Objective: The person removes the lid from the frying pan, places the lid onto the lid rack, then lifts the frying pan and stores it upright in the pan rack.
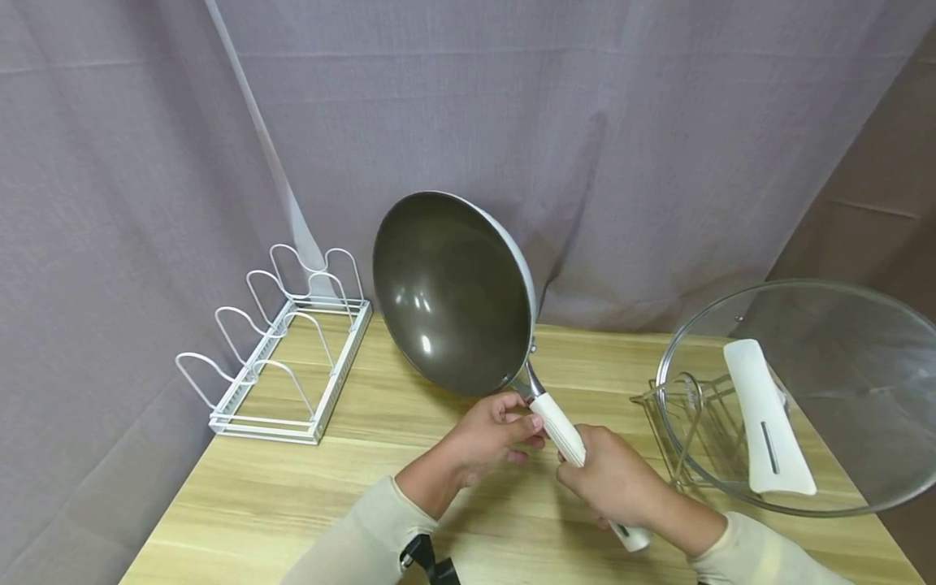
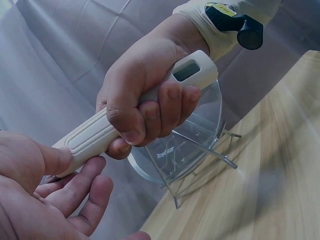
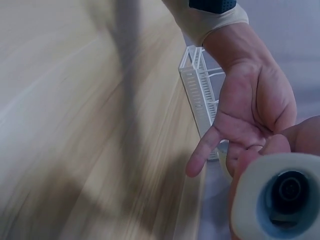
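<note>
A wok with a dark inside and a pale outside is held tilted above the table, its bowl facing left. Its cream-white handle slopes down to the lower right. My right hand grips that handle, fingers wrapped around it, as the left wrist view shows. Closer to the bowl, my left hand pinches the handle's front end between thumb and fingers; its other fingers are spread loosely. In the right wrist view the handle's hollow end faces the camera, and the left palm shows behind.
At left on the wooden table stands a white wire rack with several upright loops. On the right, a large glass lid with a white grip leans on a metal stand. A grey curtain hangs behind.
</note>
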`<state>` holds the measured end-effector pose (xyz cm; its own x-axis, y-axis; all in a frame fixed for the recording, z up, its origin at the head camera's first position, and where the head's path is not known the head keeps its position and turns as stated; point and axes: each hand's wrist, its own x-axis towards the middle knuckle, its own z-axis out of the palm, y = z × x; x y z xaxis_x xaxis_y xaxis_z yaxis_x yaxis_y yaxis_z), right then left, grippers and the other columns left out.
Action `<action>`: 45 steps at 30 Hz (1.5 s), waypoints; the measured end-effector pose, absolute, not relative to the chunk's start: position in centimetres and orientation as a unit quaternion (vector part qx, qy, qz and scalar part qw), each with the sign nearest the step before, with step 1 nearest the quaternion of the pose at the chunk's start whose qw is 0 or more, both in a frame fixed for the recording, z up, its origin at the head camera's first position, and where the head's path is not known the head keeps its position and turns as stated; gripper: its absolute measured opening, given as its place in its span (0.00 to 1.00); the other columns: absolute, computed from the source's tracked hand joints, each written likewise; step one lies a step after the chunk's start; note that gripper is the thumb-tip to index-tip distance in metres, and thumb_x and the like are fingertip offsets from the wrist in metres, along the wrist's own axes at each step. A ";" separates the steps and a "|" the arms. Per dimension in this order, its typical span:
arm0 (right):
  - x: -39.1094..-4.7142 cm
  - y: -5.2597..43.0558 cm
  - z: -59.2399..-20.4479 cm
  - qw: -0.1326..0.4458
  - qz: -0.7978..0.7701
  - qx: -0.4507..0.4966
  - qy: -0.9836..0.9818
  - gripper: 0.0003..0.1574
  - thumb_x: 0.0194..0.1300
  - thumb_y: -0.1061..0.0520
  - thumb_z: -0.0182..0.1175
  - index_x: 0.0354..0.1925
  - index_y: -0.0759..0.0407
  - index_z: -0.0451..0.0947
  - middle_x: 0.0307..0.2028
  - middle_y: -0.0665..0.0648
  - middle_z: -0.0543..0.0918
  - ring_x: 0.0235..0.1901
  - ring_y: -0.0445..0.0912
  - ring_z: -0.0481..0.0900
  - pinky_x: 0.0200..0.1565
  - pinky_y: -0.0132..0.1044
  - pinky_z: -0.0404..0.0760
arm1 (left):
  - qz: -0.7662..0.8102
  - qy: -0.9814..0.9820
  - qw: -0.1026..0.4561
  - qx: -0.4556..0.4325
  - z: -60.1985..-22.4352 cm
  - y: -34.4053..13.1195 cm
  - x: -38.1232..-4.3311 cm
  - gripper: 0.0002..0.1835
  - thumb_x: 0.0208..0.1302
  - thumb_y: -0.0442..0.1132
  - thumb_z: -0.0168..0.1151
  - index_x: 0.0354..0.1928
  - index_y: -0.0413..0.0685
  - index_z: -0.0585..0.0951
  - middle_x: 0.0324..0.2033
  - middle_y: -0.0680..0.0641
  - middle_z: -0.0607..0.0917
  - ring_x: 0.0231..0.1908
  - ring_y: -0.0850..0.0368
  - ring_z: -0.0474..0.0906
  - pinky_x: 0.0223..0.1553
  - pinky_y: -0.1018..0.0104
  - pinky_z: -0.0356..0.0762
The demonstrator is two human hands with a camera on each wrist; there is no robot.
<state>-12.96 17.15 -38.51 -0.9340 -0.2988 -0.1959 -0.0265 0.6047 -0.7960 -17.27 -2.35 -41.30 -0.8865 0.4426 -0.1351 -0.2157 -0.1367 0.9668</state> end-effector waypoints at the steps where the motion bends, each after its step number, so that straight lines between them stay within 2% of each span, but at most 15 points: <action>1: -13.0 17.2 -38.5 0.155 -0.432 -0.094 0.883 0.06 0.60 0.65 0.60 0.36 0.64 0.73 0.15 0.57 0.74 0.06 0.43 0.70 0.08 0.41 0.73 | 0.749 0.619 0.219 0.092 -41.3 -2.3 -17.2 0.11 0.73 0.33 0.61 0.54 0.41 0.80 0.40 0.42 0.89 0.41 0.51 0.83 0.42 0.54 0.81; 12: -13.2 17.7 -38.2 0.137 -0.395 -0.106 0.902 0.05 0.58 0.65 0.61 0.32 0.61 0.73 0.17 0.57 0.75 0.07 0.43 0.71 0.09 0.40 0.74 | 0.756 0.611 0.216 0.091 -41.3 -2.2 -17.0 0.10 0.74 0.34 0.60 0.54 0.40 0.79 0.42 0.40 0.89 0.39 0.54 0.83 0.39 0.56 0.80; 20: -13.4 18.0 -38.0 0.136 -0.393 -0.121 0.902 0.04 0.58 0.65 0.60 0.32 0.61 0.73 0.18 0.57 0.75 0.07 0.42 0.71 0.09 0.40 0.74 | 0.760 0.609 0.212 0.084 -41.1 -2.0 -16.8 0.11 0.74 0.35 0.60 0.54 0.40 0.79 0.42 0.39 0.89 0.39 0.53 0.84 0.42 0.53 0.81; 24: -13.7 18.3 -38.2 0.102 -0.357 -0.147 0.917 0.05 0.56 0.65 0.60 0.30 0.59 0.74 0.18 0.53 0.75 0.09 0.40 0.70 0.10 0.37 0.72 | 0.760 0.607 0.218 0.083 -41.2 -2.0 -16.8 0.12 0.73 0.34 0.61 0.55 0.42 0.78 0.42 0.39 0.89 0.39 0.54 0.84 0.42 0.54 0.81; 29: -14.1 18.6 -38.2 0.074 -0.326 -0.175 0.926 0.06 0.54 0.65 0.62 0.28 0.56 0.74 0.17 0.49 0.74 0.11 0.39 0.70 0.12 0.33 0.70 | 0.761 0.604 0.220 0.082 -41.3 -2.2 -16.7 0.12 0.74 0.35 0.60 0.56 0.44 0.78 0.41 0.41 0.88 0.40 0.53 0.83 0.47 0.47 0.80; 34: -14.1 18.7 -38.0 0.112 -0.354 -0.165 0.914 0.05 0.56 0.65 0.61 0.29 0.59 0.73 0.17 0.53 0.76 0.09 0.39 0.71 0.10 0.35 0.71 | 0.763 0.604 0.217 0.078 -41.3 -2.1 -16.6 0.12 0.74 0.36 0.60 0.56 0.44 0.78 0.42 0.41 0.88 0.41 0.52 0.83 0.50 0.42 0.79; 38: -14.2 18.8 -37.8 0.126 -0.358 -0.167 0.910 0.05 0.57 0.65 0.61 0.30 0.59 0.74 0.17 0.53 0.76 0.08 0.39 0.71 0.09 0.36 0.71 | 0.763 0.604 0.218 0.079 -41.3 -2.0 -16.6 0.12 0.74 0.36 0.60 0.57 0.45 0.78 0.43 0.42 0.88 0.41 0.53 0.83 0.47 0.47 0.79; 42: -14.7 19.2 -37.6 0.109 -0.337 -0.194 0.915 0.05 0.56 0.65 0.62 0.30 0.58 0.74 0.17 0.51 0.75 0.10 0.38 0.69 0.10 0.32 0.69 | 0.763 0.603 0.217 0.081 -41.2 -1.9 -16.6 0.12 0.74 0.36 0.60 0.56 0.45 0.77 0.45 0.39 0.88 0.42 0.53 0.83 0.43 0.52 0.79; 45: -14.9 19.5 -37.5 0.111 -0.338 -0.205 0.912 0.05 0.57 0.65 0.61 0.30 0.58 0.74 0.17 0.51 0.75 0.10 0.37 0.69 0.10 0.32 0.69 | 0.764 0.604 0.215 0.079 -41.1 -1.8 -16.6 0.12 0.74 0.36 0.60 0.56 0.45 0.77 0.46 0.38 0.87 0.42 0.53 0.83 0.44 0.52 0.79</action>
